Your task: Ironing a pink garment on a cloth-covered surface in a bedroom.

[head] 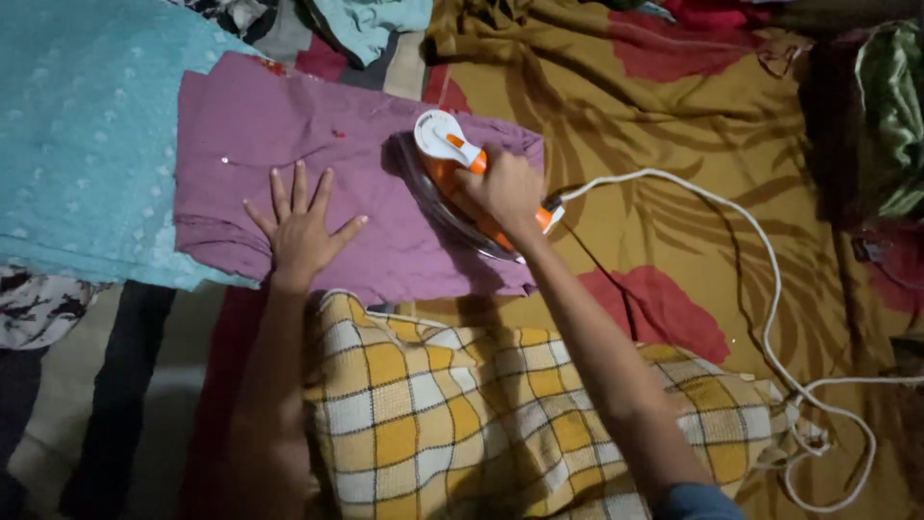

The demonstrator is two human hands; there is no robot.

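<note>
A purple garment [289, 144] lies spread flat on the bedding. My left hand [300, 229] presses flat on it, fingers apart, near its front edge. My right hand [505, 189] grips the handle of an orange and white electric iron [445, 146], which rests on the right part of the purple cloth with its tip pointing up and left. A white cord [741, 231] runs from the iron's back to the right and loops down.
A light blue dotted fabric [87, 135] lies to the left. A yellow and white checked cloth [462, 414] covers my lap. A mustard sheet with red flowers [674, 106] spreads on the right, and bunched clothes [890, 116] sit at the far right.
</note>
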